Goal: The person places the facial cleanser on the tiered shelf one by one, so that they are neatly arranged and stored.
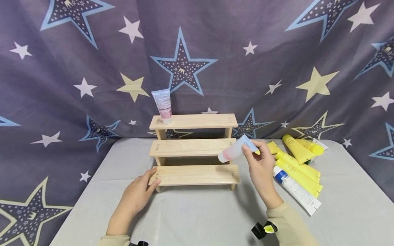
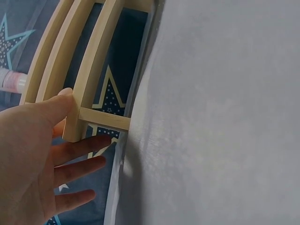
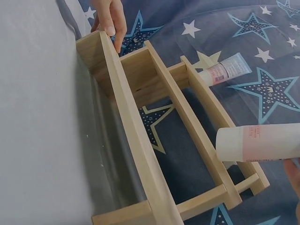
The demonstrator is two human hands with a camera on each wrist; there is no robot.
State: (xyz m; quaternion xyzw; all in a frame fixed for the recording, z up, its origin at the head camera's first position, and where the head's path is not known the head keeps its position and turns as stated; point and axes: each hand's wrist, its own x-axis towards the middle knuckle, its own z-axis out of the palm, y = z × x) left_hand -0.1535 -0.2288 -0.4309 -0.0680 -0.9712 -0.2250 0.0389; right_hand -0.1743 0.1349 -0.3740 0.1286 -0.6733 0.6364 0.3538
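My left hand (image 1: 136, 193) holds the left end of the lowest step of a three-tier wooden shelf (image 1: 197, 175). In the left wrist view, the thumb lies on the board's end and the other fingers (image 2: 77, 173) are spread beside it. My right hand (image 1: 261, 167) pinches a pale blue and pink squeeze tube (image 1: 235, 149) by its flat end. This tube is tilted, white cap down to the left, in front of the middle step's right end. A similar tube (image 1: 163, 106) stands cap-down at the left of the top step.
Right of the shelf lies a pile of yellow tubes (image 1: 300, 176). A white tube with a blue band (image 1: 297, 191) lies at its near side. Behind the grey-covered table (image 1: 197, 218) hangs a dark star-patterned cloth (image 1: 246, 85).
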